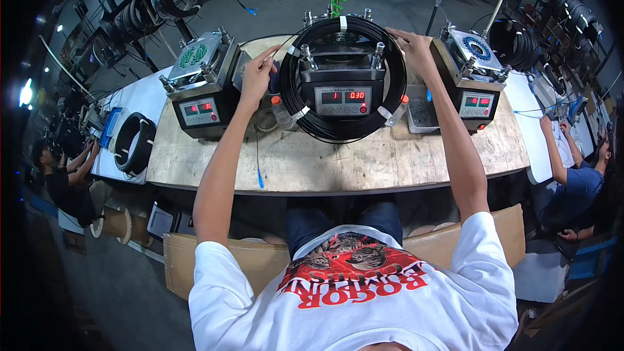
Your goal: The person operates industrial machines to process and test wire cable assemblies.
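A coil of thin black cable (290,84), bound with white ties, is upright in front of the middle machine (343,78). My right hand (416,52) grips its upper right rim with the fingertips. Left of the coil, my left hand (257,78) pinches a thin strand of the cable between thumb and fingers. Below that hand a loose cable end with a blue tip (260,179) hangs down over the wooden tabletop. The middle machine's lit red display shows through the coil's opening.
Two similar machines flank the coil, a left one (199,114) with green parts on top and a right one (478,104) with blue parts. Bottles with orange caps (276,101) and a grey tray (424,117) stand on the wooden table (338,172). Co-workers sit at both side tables.
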